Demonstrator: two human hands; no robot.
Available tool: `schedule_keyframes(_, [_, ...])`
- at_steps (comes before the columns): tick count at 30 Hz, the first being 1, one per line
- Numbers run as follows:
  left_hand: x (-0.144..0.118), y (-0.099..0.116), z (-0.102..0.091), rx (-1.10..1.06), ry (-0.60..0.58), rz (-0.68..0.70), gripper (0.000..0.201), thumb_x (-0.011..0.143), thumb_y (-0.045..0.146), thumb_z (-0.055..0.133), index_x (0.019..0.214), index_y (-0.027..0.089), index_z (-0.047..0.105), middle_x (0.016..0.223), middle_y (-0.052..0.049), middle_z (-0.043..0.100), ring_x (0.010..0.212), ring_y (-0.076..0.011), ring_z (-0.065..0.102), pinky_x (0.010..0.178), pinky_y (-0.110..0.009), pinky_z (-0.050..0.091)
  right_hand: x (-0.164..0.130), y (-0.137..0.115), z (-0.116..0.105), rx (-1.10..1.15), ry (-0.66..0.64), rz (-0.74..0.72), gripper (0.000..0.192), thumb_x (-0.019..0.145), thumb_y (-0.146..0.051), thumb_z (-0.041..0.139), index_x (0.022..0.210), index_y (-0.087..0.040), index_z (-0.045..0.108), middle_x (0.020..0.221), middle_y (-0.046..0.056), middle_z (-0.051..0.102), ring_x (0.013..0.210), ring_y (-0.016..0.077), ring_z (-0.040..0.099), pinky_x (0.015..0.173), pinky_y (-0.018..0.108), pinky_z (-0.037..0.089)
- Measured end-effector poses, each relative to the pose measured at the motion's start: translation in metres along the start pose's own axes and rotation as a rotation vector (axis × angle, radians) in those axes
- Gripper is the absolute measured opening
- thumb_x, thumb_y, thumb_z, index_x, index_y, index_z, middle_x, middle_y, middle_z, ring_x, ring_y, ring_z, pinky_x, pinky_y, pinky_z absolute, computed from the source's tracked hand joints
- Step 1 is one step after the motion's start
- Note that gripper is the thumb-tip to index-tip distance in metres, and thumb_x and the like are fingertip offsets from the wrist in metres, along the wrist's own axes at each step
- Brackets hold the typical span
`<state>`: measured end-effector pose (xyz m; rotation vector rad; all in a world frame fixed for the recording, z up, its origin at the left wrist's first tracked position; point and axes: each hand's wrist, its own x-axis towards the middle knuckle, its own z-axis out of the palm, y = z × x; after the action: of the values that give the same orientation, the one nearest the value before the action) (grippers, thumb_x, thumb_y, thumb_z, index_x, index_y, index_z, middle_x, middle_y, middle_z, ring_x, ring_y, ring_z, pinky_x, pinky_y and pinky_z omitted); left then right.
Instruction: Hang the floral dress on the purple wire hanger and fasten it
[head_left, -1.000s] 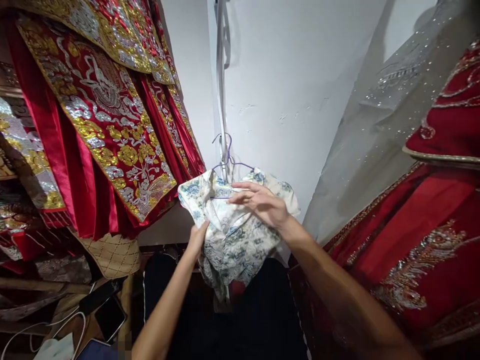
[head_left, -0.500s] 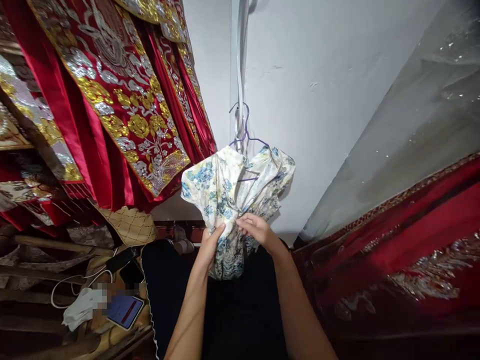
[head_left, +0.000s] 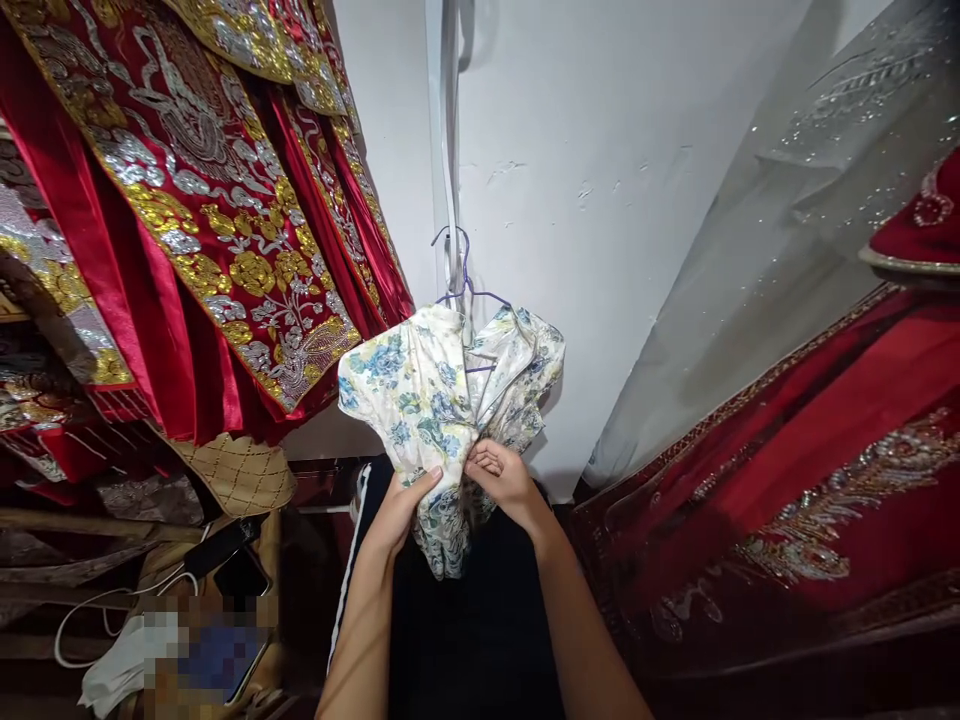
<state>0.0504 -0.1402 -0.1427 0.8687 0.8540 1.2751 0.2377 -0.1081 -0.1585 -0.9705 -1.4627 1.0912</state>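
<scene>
Where shadowed, perhaps crumpled: blue-flowered garment (head_left: 412,375)

A shirt (head_left: 416,395) hangs from a hanger (head_left: 491,294) before the wall (head_left: 570,140), between a robe (head_left: 247,250), left, and a dress (head_left: 847,400), right. Left of the shirt, a chair (head_left: 270,540) carries a phone (head_left: 240,577) near its right edge, a cable (head_left: 58,648) left of it.

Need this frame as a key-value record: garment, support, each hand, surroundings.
garment: floral garment, white with blue flowers, neckline open
support: purple hanger, hook at white vertical strip
left hand: gripping garment front, thumb on top
right hand: fingers curled at the front edge
left side: red embroidered garment
right side: red beaded garment
lower left: white cable, dark device
</scene>
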Motion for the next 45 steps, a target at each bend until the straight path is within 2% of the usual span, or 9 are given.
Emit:
schedule_keyframes(12, [0.0, -0.001, 0.033, 0.032, -0.086, -0.124, 0.07, 0.066, 0.03, 0.089, 0.132, 0.022, 0.065, 0.128, -0.013, 0.069, 0.132, -0.0354, 0.055, 0.115, -0.045, 0.041, -0.01, 0.0, -0.009, 0.088, 0.069, 0.03, 0.02, 0.088, -0.042, 0.059, 0.092, -0.023, 0.062, 0.087, 0.005, 0.067, 0.082, 0.0228, 0.061, 0.075, 0.033, 0.05])
schedule_keyframes(18, [0.006, 0.004, -0.008, -0.051, 0.169, 0.025, 0.067, 0.065, 0.032, 0.089, 0.126, 0.022, 0.065, 0.128, -0.011, 0.07, 0.132, -0.032, 0.057, 0.114, -0.04, 0.044, -0.008, 0.001, -0.025, 0.057, 0.297, -0.044, 0.029, 0.09, -0.046, 0.051, 0.072, -0.024, 0.053, 0.071, 0.002, 0.056, 0.065, 0.0196, 0.051, 0.063, 0.033, 0.044])
schedule_keyframes(22, [0.005, 0.008, -0.036, -0.117, 0.3, 0.111, 0.064, 0.067, 0.038, 0.087, 0.126, 0.026, 0.065, 0.127, -0.007, 0.071, 0.129, -0.0306, 0.059, 0.11, -0.038, 0.049, -0.001, 0.002, -0.007, 0.143, 0.115, 0.008, 0.028, 0.086, -0.047, 0.058, 0.072, -0.023, 0.058, 0.07, 0.003, 0.058, 0.063, 0.018, 0.052, 0.06, 0.032, 0.043])
schedule_keyframes(28, [-0.011, 0.005, -0.006, -0.088, 0.124, 0.021, 0.073, 0.064, 0.038, 0.088, 0.131, 0.023, 0.063, 0.127, -0.011, 0.07, 0.129, -0.0343, 0.058, 0.112, -0.042, 0.047, 0.002, 0.006, 0.039, 0.184, -0.004, 0.053, 0.025, 0.085, -0.045, 0.062, 0.097, -0.024, 0.06, 0.081, 0.001, 0.065, 0.063, 0.0154, 0.055, 0.057, 0.027, 0.042])
schedule_keyframes(32, [-0.011, 0.007, -0.004, -0.117, 0.118, 0.022, 0.069, 0.062, 0.038, 0.088, 0.125, 0.023, 0.066, 0.124, -0.011, 0.071, 0.126, -0.0345, 0.06, 0.112, -0.041, 0.046, 0.0, 0.004, 0.028, 0.036, -0.001, 0.013, 0.024, 0.09, -0.041, 0.052, 0.077, -0.022, 0.059, 0.067, 0.0, 0.059, 0.064, 0.0165, 0.054, 0.061, 0.028, 0.041])
schedule_keyframes(37, [0.007, 0.006, -0.041, -0.003, 0.397, 0.125, 0.043, 0.073, 0.038, 0.081, 0.111, 0.021, 0.07, 0.113, -0.009, 0.074, 0.115, -0.0283, 0.066, 0.103, -0.037, 0.05, -0.004, -0.006, 0.009, -0.036, 0.153, -0.061, 0.027, 0.086, -0.032, 0.05, 0.061, -0.022, 0.053, 0.06, 0.001, 0.054, 0.059, 0.0164, 0.048, 0.056, 0.029, 0.036])
schedule_keyframes(41, [0.022, -0.008, -0.052, 0.219, 0.78, 0.566, 0.037, 0.082, 0.035, 0.073, 0.117, 0.024, 0.066, 0.113, -0.004, 0.067, 0.112, -0.0189, 0.063, 0.101, -0.03, 0.046, -0.005, -0.007, 0.012, -0.028, 0.15, -0.059, 0.025, 0.084, -0.029, 0.05, 0.061, -0.022, 0.053, 0.059, 0.0, 0.052, 0.058, 0.0162, 0.048, 0.055, 0.028, 0.034])
schedule_keyframes(43, [0.023, -0.018, -0.039, 0.357, 0.591, 0.622, 0.036, 0.084, 0.035, 0.071, 0.117, 0.024, 0.065, 0.113, -0.005, 0.066, 0.108, -0.0188, 0.062, 0.098, -0.03, 0.047, -0.002, -0.006, 0.017, -0.022, 0.129, -0.059, 0.024, 0.084, -0.029, 0.05, 0.061, -0.021, 0.052, 0.059, -0.001, 0.05, 0.057, 0.0147, 0.046, 0.055, 0.028, 0.033])
schedule_keyframes(45, [0.02, -0.027, -0.017, 0.479, 0.217, 0.536, 0.034, 0.085, 0.035, 0.07, 0.116, 0.022, 0.066, 0.115, -0.008, 0.066, 0.109, -0.0218, 0.062, 0.097, -0.033, 0.048, -0.001, -0.008, 0.022, -0.026, 0.1, -0.061, 0.022, 0.083, -0.027, 0.05, 0.062, -0.02, 0.051, 0.058, -0.002, 0.047, 0.056, 0.0133, 0.043, 0.055, 0.027, 0.032])
